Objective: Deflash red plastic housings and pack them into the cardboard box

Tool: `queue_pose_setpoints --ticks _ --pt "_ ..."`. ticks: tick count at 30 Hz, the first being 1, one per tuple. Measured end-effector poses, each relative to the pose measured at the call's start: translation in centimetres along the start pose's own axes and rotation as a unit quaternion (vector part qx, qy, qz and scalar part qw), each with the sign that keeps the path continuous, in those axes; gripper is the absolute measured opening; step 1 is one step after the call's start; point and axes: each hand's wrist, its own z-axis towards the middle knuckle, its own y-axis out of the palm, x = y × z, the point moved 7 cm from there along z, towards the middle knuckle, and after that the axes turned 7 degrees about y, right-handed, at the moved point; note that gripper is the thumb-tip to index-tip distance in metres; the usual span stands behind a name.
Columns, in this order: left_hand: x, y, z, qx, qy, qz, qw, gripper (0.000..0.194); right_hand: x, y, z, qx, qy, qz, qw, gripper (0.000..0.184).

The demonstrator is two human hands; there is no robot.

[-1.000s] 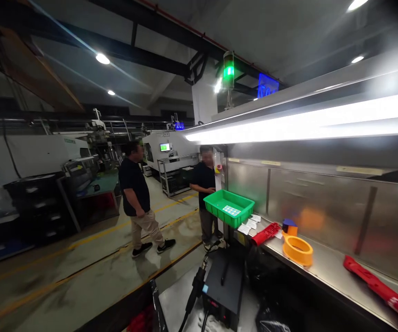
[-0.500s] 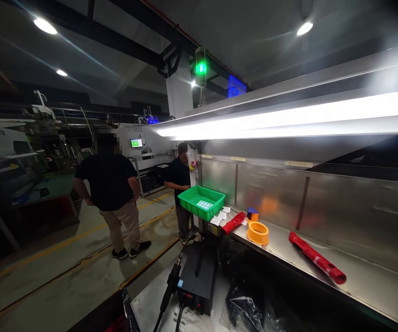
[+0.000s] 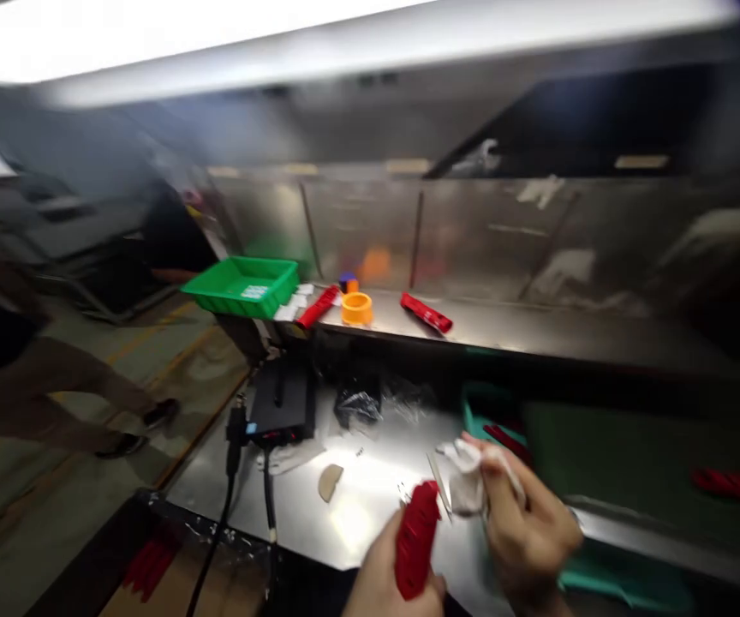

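My left hand (image 3: pixel 378 576), low in the middle of the head view, is closed around a long red plastic part (image 3: pixel 417 542) with slots, which stands nearly upright. To its right, my right hand (image 3: pixel 528 527) pinches a crumpled white cloth (image 3: pixel 466 488). The cloth is apart from the red part. A thin pale strip or blade (image 3: pixel 438 482) lies between the hands; whether it touches either is unclear. Below them is a metal worktop (image 3: pixel 370 506) with a beige curved piece (image 3: pixel 330 482). The picture is blurred by motion.
A black box unit (image 3: pixel 282 403) with a corded black tool (image 3: pixel 235 437) stands on the left. On the shelf are a green tray (image 3: pixel 206 291), an orange ring (image 3: pixel 357 310) and red parts (image 3: pixel 426 314). A teal bin (image 3: pixel 473 416) sits behind my right hand. A person (image 3: pixel 16 343) stands left.
My view has swung right and down, from the aisle to the worktop. Both hands have come into view, holding the red part and the cloth. The person at left now has legs apart.
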Motion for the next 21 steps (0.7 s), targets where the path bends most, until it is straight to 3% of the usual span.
queue_pose_setpoints --ticks 2,3,5,8,11,16,19,21 --pt "-0.3 -0.1 0.1 0.028 -0.004 0.023 0.999 0.038 -0.4 -0.1 0.7 -0.004 0.013 0.033 0.999 0.039" --pt "0.1 -0.2 0.0 0.055 0.009 0.067 0.996 0.038 -0.5 0.4 0.8 -0.036 0.023 0.04 0.998 0.04" --pt "1.2 0.5 -0.5 0.07 0.008 0.137 0.988 0.037 -1.0 1.8 0.0 -0.151 0.032 0.042 0.987 0.042" --pt "2.6 1.9 -1.3 0.076 -0.006 0.178 0.981 0.044 -1.4 3.4 -2.4 -0.328 0.055 0.046 0.942 0.05" --pt "2.9 2.6 -1.3 0.074 -0.001 0.189 0.979 0.051 -1.4 3.3 -3.3 -0.411 0.1 0.054 0.904 0.044" --pt "1.3 2.4 -0.3 0.047 0.026 0.197 0.979 0.05 -1.5 3.5 -2.4 -0.466 0.139 0.077 0.87 0.034" --pt "1.3 2.1 0.0 0.045 0.038 0.218 0.974 0.042 -1.2 4.1 -2.0 -0.412 0.146 0.112 0.892 0.032" --pt "2.4 2.1 -0.1 0.04 0.082 0.262 0.961 0.032 -0.7 4.3 -1.9 -0.359 0.171 0.16 0.904 0.037"
